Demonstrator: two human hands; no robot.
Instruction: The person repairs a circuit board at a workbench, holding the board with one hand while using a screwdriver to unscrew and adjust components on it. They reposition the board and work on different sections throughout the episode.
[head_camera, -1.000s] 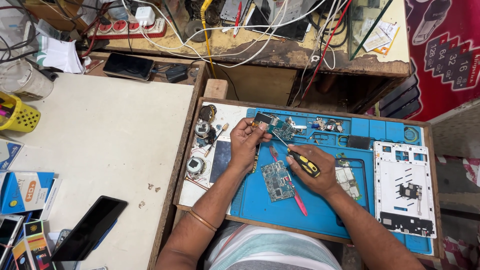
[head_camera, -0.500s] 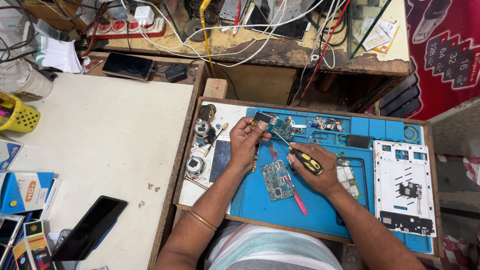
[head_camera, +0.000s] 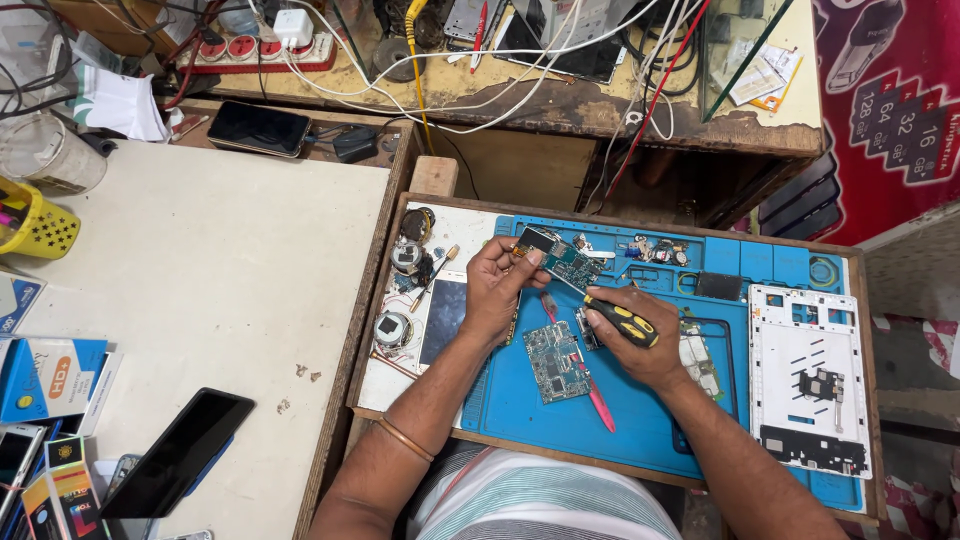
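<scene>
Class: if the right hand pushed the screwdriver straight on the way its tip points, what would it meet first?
Probably the small circuit board pinched in the left hand; the screwdriver in the right hand already points at it.

A phone repair workshop is showing here: a blue repair mat (head_camera: 640, 420) is lying in a wooden tray (head_camera: 372, 340), bare circuit boards (head_camera: 556, 360) are resting on it, and tangled cables (head_camera: 560, 60) are trailing over a worn bench (head_camera: 600, 110).
</scene>
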